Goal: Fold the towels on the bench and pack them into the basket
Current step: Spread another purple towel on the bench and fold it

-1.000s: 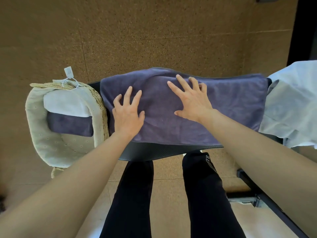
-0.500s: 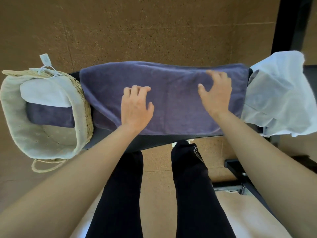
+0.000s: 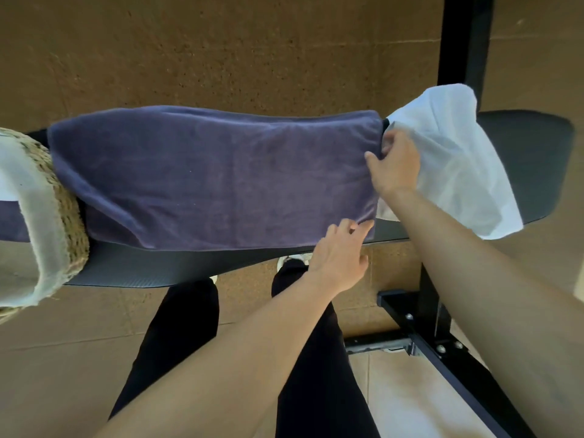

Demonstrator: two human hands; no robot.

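A purple towel (image 3: pixel 215 181) lies folded into a long strip across the black bench (image 3: pixel 158 270). My right hand (image 3: pixel 395 165) pinches the strip's right edge near the far corner, thumb on top and fingers curled under. My left hand (image 3: pixel 339 257) reaches to the near right corner, its fingertips touching the cloth and its thumb held apart. A crumpled white towel (image 3: pixel 452 162) lies on the bench just right of my right hand. At the left edge stands the woven basket (image 3: pixel 47 216) with its cloth liner; a folded purple towel (image 3: pixel 12 222) shows inside it.
The bench's black steel frame (image 3: pixel 442 349) runs along the floor at lower right, and a black post (image 3: pixel 464 42) rises behind the white towel. My legs in dark trousers (image 3: pixel 177 336) stand against the bench's near edge. A cork-coloured floor lies beyond.
Both hands have slid right along the purple towel from its middle to its right end. My right hand has taken hold of the right edge. The view has shifted right, cutting off most of the basket.
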